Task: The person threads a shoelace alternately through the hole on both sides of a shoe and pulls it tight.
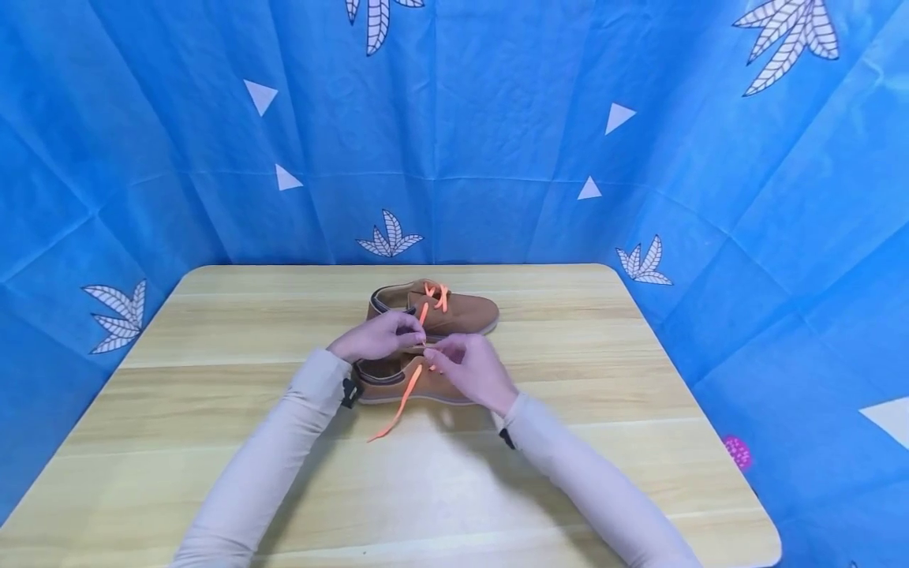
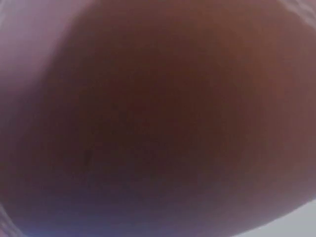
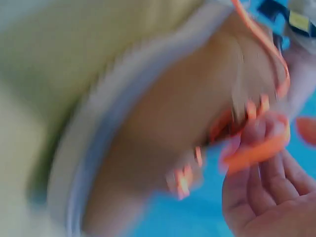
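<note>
Two brown shoes with orange laces stand one behind the other on the table. Both of my hands are over the nearer shoe [image 1: 433, 385]. My left hand [image 1: 383, 335] pinches the orange shoelace near the shoe's opening. Close beside it, my right hand [image 1: 474, 371] grips the same lace between thumb and fingers. In the right wrist view, a lace [image 3: 259, 152] loops around the fingertips of the right hand [image 3: 271, 192]. One loose lace end [image 1: 406, 402] trails over the shoe's near side onto the table. A blurred brown surface [image 2: 158, 108] fills most of the left wrist view.
Just behind the hands is the farther shoe [image 1: 469, 312], toe to the right, its lace [image 1: 439, 297] crossed at the front. Both shoes stand on a light wooden table [image 1: 568, 473]. Blue patterned cloth [image 1: 497, 142] hangs around its back and sides.
</note>
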{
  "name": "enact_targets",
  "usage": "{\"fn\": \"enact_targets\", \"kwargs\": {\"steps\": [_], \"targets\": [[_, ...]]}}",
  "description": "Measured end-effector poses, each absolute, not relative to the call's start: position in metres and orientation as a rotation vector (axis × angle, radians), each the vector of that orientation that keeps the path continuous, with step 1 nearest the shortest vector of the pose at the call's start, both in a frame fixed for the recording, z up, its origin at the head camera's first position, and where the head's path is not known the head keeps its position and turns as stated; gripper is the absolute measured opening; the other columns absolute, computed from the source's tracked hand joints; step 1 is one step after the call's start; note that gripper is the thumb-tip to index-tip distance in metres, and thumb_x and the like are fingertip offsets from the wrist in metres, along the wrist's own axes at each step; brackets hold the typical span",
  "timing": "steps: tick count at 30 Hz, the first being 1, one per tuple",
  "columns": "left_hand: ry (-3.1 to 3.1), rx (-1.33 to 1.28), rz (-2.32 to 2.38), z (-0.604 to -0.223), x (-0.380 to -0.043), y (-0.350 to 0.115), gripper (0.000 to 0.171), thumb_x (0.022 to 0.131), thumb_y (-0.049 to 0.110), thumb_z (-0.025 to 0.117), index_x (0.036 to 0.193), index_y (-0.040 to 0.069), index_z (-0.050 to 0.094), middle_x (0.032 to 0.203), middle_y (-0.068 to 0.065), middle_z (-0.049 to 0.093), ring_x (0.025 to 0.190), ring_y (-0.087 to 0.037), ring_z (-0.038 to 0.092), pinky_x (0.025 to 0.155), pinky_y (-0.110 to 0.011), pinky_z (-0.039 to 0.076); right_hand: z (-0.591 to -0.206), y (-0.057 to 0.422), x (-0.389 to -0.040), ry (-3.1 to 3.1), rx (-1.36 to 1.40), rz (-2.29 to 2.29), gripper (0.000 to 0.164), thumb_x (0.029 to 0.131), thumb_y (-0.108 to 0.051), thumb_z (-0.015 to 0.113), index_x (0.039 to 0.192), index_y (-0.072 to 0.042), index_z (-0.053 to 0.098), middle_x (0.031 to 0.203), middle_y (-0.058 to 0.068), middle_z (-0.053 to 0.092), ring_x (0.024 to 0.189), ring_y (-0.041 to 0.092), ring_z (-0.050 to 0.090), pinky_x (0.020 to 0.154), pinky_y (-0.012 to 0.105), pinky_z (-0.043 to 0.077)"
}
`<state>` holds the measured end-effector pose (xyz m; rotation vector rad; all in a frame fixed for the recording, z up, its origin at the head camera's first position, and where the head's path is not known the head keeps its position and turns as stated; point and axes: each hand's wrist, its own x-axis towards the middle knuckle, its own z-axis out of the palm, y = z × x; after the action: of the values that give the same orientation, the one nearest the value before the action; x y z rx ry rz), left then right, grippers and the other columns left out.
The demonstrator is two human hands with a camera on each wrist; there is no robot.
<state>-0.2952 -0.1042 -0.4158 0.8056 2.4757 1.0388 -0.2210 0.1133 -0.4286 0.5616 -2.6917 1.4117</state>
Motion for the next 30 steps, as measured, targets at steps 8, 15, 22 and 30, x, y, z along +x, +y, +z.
{"fn": "enact_targets", "kwargs": {"steps": [8, 15, 22, 30], "targets": [[2.485, 0.683, 1.221, -0.42, -0.296, -0.112, 0.022, 0.109, 0.015, 0.05, 0.108, 0.001, 0.067, 0.098, -0.014, 0.073, 0.092, -0.021, 0.071, 0.089, -0.037, 0.059, -0.44, 0.154, -0.238, -3.034, 0.861, 0.796, 0.119, 0.072, -0.054, 0.091, 0.161, -0.004, 0.03, 0.165, 0.017, 0.039, 0.151, 0.037, 0.041, 0.123, 0.055, 0.034], [2.512, 0.436, 1.427, -0.417, -0.303, -0.135, 0.029, 0.111, 0.021, 0.045, 0.118, -0.003, 0.06, 0.096, -0.017, 0.069, 0.085, -0.026, 0.07, 0.083, -0.042, 0.062, -0.455, 0.16, -0.244, -3.093, 1.008, 0.738, 0.101, 0.078, -0.045, 0.089, 0.154, 0.001, 0.042, 0.159, 0.02, 0.047, 0.148, 0.037, 0.045, 0.125, 0.049, 0.034], [2.613, 0.233, 1.575, -0.41, -0.307, -0.17, 0.037, 0.113, 0.026, 0.039, 0.124, -0.007, 0.053, 0.098, -0.017, 0.066, 0.078, -0.015, 0.068, 0.071, -0.028, 0.058, -0.455, 0.162, -0.249, -3.086, 1.041, 0.718, 0.1, 0.078, -0.046, 0.089, 0.153, 0.001, 0.043, 0.157, 0.018, 0.049, 0.147, 0.035, 0.047, 0.124, 0.047, 0.036], [2.724, -0.035, 1.627, -0.415, -0.306, -0.204, 0.044, 0.113, 0.028, 0.036, 0.125, -0.01, 0.053, 0.089, -0.007, 0.063, 0.07, -0.007, 0.064, 0.063, -0.023, 0.055, -0.457, 0.162, -0.25, -3.06, 1.095, 0.763, 0.097, 0.078, -0.044, 0.09, 0.152, 0.001, 0.045, 0.156, 0.018, 0.051, 0.146, 0.034, 0.048, 0.123, 0.045, 0.037]]}}
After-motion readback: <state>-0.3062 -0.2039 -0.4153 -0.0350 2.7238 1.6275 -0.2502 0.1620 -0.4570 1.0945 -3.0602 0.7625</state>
